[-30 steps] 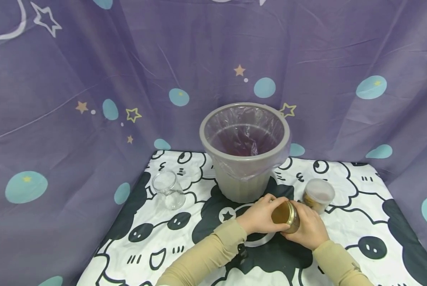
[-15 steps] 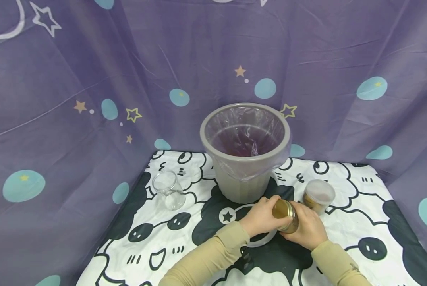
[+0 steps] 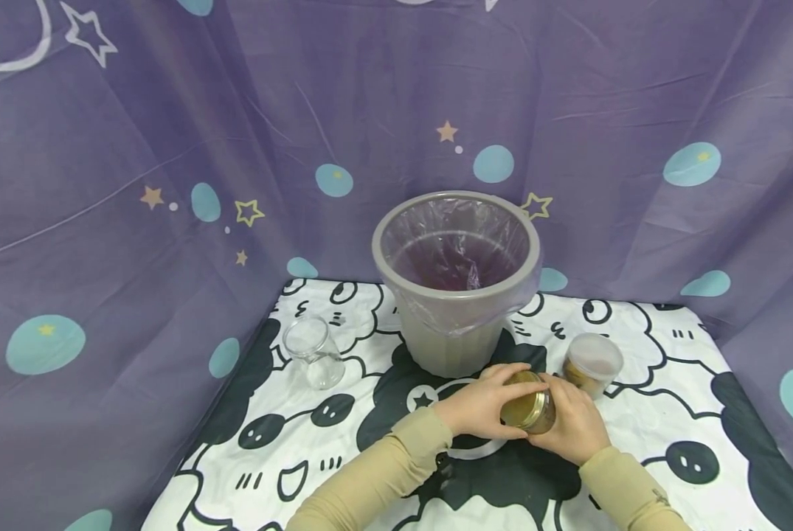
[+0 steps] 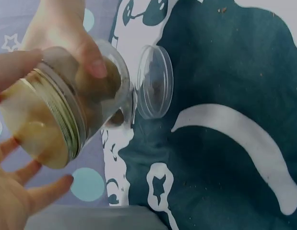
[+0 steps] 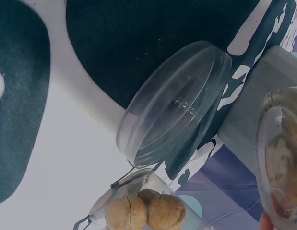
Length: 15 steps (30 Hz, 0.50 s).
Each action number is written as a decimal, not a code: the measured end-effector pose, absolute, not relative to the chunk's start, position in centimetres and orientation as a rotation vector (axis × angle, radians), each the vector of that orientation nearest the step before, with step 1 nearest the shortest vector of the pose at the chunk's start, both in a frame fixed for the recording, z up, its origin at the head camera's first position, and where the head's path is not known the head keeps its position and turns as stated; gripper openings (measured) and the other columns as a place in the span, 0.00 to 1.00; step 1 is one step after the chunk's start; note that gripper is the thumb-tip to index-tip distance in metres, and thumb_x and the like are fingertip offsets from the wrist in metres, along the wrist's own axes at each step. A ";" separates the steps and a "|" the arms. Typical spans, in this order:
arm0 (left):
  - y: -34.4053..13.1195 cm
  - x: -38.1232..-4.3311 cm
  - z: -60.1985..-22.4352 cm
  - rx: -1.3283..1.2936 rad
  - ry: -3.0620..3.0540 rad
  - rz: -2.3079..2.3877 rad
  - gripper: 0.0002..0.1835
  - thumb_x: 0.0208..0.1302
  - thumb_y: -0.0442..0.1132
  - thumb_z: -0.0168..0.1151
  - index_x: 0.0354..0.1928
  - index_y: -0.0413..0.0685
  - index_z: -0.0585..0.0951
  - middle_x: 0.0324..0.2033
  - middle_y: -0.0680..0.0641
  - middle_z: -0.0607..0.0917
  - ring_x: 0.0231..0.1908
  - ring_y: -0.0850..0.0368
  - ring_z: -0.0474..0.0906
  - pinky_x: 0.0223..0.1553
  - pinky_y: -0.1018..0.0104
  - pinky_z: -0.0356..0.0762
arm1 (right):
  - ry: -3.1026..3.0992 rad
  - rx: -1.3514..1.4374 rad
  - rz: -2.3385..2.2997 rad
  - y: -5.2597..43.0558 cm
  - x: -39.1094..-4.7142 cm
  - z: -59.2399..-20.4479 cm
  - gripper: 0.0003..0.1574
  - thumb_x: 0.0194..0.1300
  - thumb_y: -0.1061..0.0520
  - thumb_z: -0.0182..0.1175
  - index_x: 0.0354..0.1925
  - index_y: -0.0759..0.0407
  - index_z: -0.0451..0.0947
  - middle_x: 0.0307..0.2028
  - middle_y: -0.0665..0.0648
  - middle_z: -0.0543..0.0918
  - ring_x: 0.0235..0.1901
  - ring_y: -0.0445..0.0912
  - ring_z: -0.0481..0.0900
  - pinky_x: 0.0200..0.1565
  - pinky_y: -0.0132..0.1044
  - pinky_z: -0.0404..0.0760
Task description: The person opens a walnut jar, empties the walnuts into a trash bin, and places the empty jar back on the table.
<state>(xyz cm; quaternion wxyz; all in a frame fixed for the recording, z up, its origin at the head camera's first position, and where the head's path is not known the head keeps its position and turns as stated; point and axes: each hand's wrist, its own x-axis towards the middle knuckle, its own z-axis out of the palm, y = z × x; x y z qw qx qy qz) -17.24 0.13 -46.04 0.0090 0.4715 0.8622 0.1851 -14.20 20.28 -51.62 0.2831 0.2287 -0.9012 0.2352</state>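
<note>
In the head view my right hand (image 3: 572, 420) grips the body of a clear jar (image 3: 545, 413), tilted with its gold lid (image 3: 524, 405) facing left. Brown round pieces show inside it in the left wrist view. My left hand (image 3: 479, 404) is around that lid, thumb at the lower edge and a finger across the upper one. In the left wrist view the left fingers (image 4: 45, 191) are straight and spread beside the lid, somewhat blurred. Close behind the right hand stands a clear lidded tub (image 3: 594, 359); walnuts (image 5: 126, 212) show in it in the right wrist view.
A grey bin (image 3: 454, 332) with a clear liner stands behind the hands. To the left is a see-through container (image 3: 313, 354) with a wide rim. The black-and-white patterned cloth (image 3: 343, 457) covers the table, and a purple curtain (image 3: 343, 88) hangs around it.
My left hand has turned at the lid: half a second ago its fingers were closer together; now they are spread and more of the lid shows. The right hand and jar have hardly moved.
</note>
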 end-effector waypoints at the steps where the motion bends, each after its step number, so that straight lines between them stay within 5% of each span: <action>1: 0.0 -17.4 -46.1 1.527 2.686 0.548 0.41 0.53 0.53 0.70 0.69 0.62 0.64 0.69 0.45 0.59 0.67 0.49 0.58 0.66 0.63 0.62 | -2.417 0.613 0.634 20.2 -14.2 -51.6 0.61 0.14 0.49 0.81 0.52 0.69 0.71 0.41 0.66 0.81 0.40 0.59 0.80 0.39 0.57 0.78; 15: -0.1 -17.6 -45.8 1.532 2.623 0.654 0.36 0.53 0.47 0.71 0.66 0.58 0.70 0.66 0.46 0.64 0.65 0.53 0.61 0.65 0.67 0.63 | -2.450 0.590 0.651 20.1 -13.9 -51.7 0.62 0.15 0.48 0.82 0.53 0.68 0.70 0.42 0.64 0.81 0.40 0.58 0.80 0.40 0.56 0.78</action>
